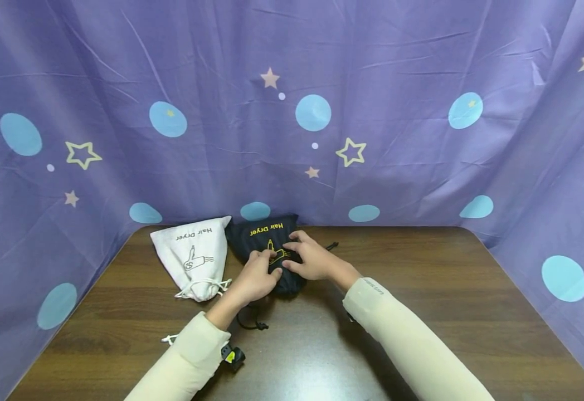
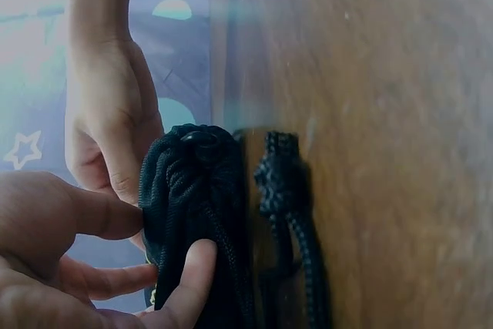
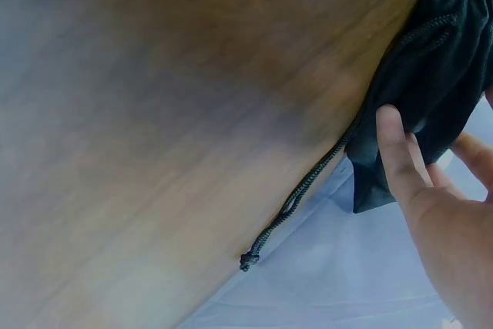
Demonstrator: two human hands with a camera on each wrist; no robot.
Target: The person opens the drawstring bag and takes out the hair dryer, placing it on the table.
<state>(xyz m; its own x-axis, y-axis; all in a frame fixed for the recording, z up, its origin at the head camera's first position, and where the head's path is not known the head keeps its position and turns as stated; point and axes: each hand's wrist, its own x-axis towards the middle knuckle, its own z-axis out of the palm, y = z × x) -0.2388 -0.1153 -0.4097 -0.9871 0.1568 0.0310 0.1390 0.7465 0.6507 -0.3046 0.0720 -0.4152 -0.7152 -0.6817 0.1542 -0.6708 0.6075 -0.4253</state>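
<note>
A black drawstring bag (image 1: 257,229) printed "Hair Dryer" in yellow lies at the back of the table. My left hand (image 1: 259,277) rests on its near part, the thumb at the bag's gathered mouth and the fingers across the print. On its right side, my right hand (image 1: 317,260) touches the cloth with spread, slightly bent fingers. The left wrist view shows the bag's puckered end (image 2: 196,167) beside the left fingers. In the right wrist view the right thumb lies along the bag's side (image 3: 439,75). What is inside the bag is hidden.
A white drawstring bag (image 1: 176,245), also printed "Hair Dryer", lies just left of the black one. Black cords with knotted ends (image 1: 259,326) trail onto the wooden table (image 1: 422,312). Behind the table hangs a purple curtain (image 1: 222,139) with stars and dots.
</note>
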